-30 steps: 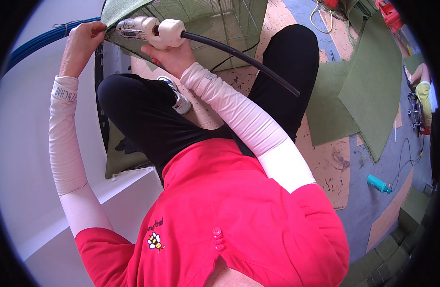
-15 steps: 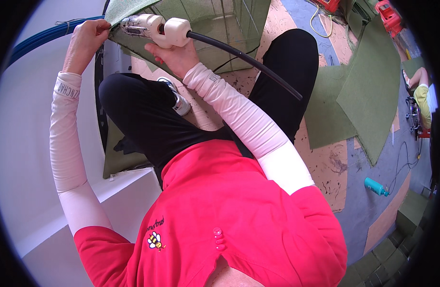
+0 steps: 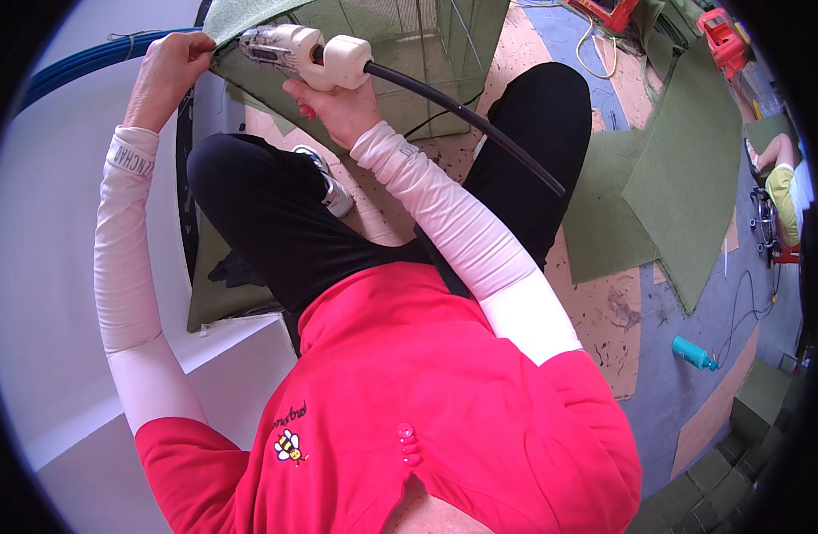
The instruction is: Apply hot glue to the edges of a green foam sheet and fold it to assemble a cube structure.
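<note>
At the top left, my left hand [image 3: 167, 82] pinches the corner edge of a green mesh sheet [image 3: 249, 11] between thumb and fingers. My right hand [image 3: 345, 114] is wrapped around a white handheld power tool [image 3: 346, 62], which has a black hose or cord [image 3: 467, 116] trailing from its back across my right knee. The tool's grimy nose points left, close to the mesh edge near my left fingertips; whether it touches cannot be made out. Beyond the tool stands a wire-framed green mesh cage [image 3: 409, 53].
A bundle of blue tubes [image 3: 97, 69] runs behind my left hand, by a white wall. Green sheets [image 3: 685, 178] lie on the floor at right. Farther right are a teal bottle [image 3: 692, 352], a red stool [image 3: 724, 37] and a seated person [image 3: 782, 187].
My right hand and the white tool have shifted slightly right and down, away from my left hand. The left hand keeps its pinch on the mesh edge.
</note>
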Demonstrator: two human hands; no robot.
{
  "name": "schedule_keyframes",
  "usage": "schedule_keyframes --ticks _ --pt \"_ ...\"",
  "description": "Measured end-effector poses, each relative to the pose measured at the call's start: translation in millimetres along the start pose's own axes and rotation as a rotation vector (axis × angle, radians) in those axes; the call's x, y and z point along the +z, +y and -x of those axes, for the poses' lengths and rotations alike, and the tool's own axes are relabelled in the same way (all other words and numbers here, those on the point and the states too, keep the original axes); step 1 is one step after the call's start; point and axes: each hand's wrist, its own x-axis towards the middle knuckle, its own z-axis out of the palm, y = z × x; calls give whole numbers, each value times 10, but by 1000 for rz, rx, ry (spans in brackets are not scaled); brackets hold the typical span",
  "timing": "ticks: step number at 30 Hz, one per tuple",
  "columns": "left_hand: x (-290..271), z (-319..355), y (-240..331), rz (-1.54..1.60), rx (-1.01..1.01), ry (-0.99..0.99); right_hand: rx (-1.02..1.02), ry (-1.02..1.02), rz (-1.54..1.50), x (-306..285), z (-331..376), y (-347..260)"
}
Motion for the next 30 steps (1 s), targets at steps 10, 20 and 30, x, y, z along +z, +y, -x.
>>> schedule_keyframes --ticks 10,20,30 --pt "60 -36 36 35 16 5 5 8 -4 -95 4 -63" --pt "-1 15 36 23 1 13 35 -1 -18 -64 37 -119" --pt "-5 40 46 1 28 22 29 10 -48 -127 87 -198"
